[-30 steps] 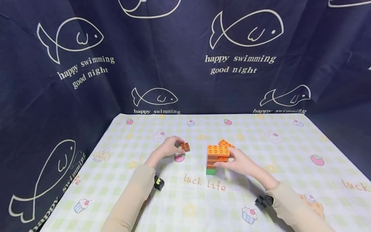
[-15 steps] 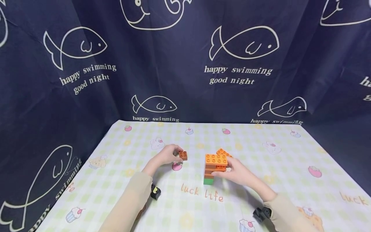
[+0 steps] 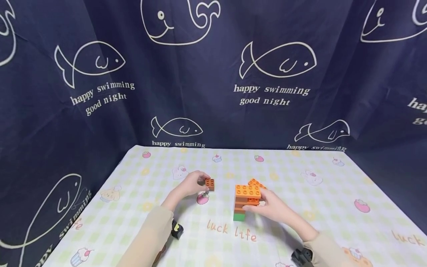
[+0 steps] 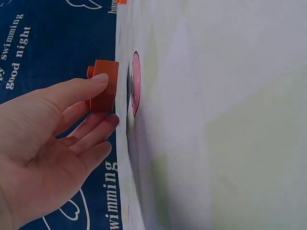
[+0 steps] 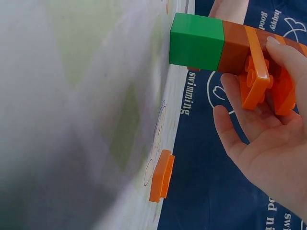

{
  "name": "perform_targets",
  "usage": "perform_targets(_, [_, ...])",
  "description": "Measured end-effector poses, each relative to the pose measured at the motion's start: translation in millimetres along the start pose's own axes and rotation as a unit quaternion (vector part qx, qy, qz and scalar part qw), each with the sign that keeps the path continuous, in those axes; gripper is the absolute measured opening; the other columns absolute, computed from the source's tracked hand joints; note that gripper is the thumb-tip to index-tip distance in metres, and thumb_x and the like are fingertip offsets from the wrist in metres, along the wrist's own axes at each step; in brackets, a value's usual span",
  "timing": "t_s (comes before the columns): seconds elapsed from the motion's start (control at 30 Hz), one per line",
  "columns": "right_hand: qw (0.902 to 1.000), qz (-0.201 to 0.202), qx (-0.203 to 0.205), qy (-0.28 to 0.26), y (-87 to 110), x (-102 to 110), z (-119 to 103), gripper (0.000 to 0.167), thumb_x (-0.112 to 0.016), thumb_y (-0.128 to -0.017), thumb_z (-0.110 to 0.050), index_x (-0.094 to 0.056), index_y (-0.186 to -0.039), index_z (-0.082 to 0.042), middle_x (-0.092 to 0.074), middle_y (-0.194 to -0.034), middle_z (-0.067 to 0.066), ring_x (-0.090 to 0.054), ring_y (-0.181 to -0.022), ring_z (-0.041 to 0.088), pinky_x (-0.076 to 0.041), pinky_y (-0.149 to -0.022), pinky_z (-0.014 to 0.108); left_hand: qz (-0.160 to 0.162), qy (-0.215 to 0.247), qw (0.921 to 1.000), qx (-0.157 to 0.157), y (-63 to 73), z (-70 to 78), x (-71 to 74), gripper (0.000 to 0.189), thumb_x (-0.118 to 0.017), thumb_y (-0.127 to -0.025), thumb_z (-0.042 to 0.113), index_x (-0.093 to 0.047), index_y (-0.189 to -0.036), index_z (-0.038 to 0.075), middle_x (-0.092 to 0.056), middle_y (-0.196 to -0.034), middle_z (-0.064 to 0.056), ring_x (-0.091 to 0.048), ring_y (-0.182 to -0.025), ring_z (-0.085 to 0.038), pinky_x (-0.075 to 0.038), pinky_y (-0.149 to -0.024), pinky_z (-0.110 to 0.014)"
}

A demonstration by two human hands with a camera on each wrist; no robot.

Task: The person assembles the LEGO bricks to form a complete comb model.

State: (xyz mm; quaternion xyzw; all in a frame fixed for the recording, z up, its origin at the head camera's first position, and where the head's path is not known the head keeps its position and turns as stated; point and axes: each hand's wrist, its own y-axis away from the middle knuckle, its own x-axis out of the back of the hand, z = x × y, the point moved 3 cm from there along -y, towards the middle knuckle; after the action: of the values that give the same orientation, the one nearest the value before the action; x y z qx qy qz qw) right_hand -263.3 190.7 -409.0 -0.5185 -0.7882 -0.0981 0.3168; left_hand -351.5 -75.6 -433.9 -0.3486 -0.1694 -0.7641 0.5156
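In the head view, my left hand (image 3: 192, 184) pinches a brown toy building brick (image 3: 209, 184) with studs on top. The left wrist view shows the thumb across the side of this brick (image 4: 106, 96), close over the tablecloth. To its right stands an upright tower of building bricks, with a green brick (image 3: 238, 217) at the bottom, brown and orange layers between, and an orange plate (image 3: 247, 190) on top. My right hand (image 3: 272, 207) grips the tower from the right. In the right wrist view, orange plates (image 5: 258, 84) jut from its side, with the thumb against the stack.
Behind the tower, a loose orange plate (image 3: 255, 183) lies on the checked tablecloth (image 3: 213, 237). A brown thing (image 3: 160, 255) shows partly beside the left sleeve, mostly hidden by it. A dark blue curtain (image 3: 213, 92) hangs behind the table.
The head view has tilted up, so the table and hands appear lower. Both hands keep their holds, the left on the brown brick and the right on the tower, with little visible movement.
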Motion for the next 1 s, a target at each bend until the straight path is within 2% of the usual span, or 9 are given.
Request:
perform_targets(0.13, [1.0000, 0.001, -0.007, 0.003, 2.8, -2, 1, 0.043, -0.073, -0.080, -0.037, -0.059, -0.114, -0.015, -0.067, -0.109, -0.002, -0.062, -0.105, 0.020, -0.051, -0.094, 0.034, 0.007, 0.003, 1.0000, -0.003, 2.8, 0.5, -1.0, 0.035, -0.074, -0.076, 0.007, -0.064, -0.110, 0.003, -0.064, -0.104, -0.008, -0.061, -0.095, -0.022, -0.052, -0.089, -0.038])
perform_targets(0.37, [1.0000, 0.000, -0.006, 0.000, 5.6, -5, 1, 0.045, -0.072, -0.080, -0.037, -0.058, -0.116, -0.014, -0.066, -0.111, -0.001, -0.062, -0.106, 0.022, -0.051, -0.094, 0.035, 0.018, 0.030, 0.9994, 0.002, 4.0, -1.4, -1.7, 0.039, -0.075, -0.077, 0.009, -0.062, -0.112, 0.000, -0.065, -0.104, -0.009, -0.063, -0.094, -0.022, -0.052, -0.091, -0.039])
perform_targets(0.57, [1.0000, -0.001, -0.008, 0.003, 6.4, -5, 1, 0.044, -0.073, -0.080, -0.037, -0.058, -0.115, -0.014, -0.066, -0.111, -0.002, -0.062, -0.106, 0.020, -0.050, -0.094, 0.031, 0.037, 0.050, 0.9980, 0.008, 4.6, 0.2, -0.9, 0.034, -0.076, -0.077, 0.012, -0.064, -0.107, 0.005, -0.067, -0.099, -0.006, -0.064, -0.093, -0.020, -0.052, -0.091, -0.040])
perform_targets(0.87, [0.9998, 0.002, 0.018, 0.007, 4.0, -3, -1, 0.042, -0.072, -0.081, -0.033, -0.059, -0.115, -0.013, -0.067, -0.109, -0.001, -0.062, -0.104, 0.017, -0.051, -0.094, 0.034, 0.059, 0.057, 0.9962, -0.030, 3.3, 11.5, 3.3, 0.034, -0.075, -0.078, 0.014, -0.064, -0.109, 0.005, -0.068, -0.101, -0.006, -0.064, -0.096, -0.022, -0.048, -0.099, -0.045])
perform_targets(1.0, [0.9998, 0.001, 0.015, 0.011, 3.4, -2, -3, 0.043, -0.072, -0.081, -0.034, -0.059, -0.116, -0.013, -0.067, -0.110, 0.000, -0.062, -0.104, 0.018, -0.051, -0.094, 0.037, 0.073, 0.066, 0.9943, -0.042, 3.0, 18.3, 7.0, 0.034, -0.074, -0.079, 0.014, -0.064, -0.110, 0.005, -0.068, -0.102, -0.006, -0.063, -0.096, -0.021, -0.046, -0.102, -0.045])
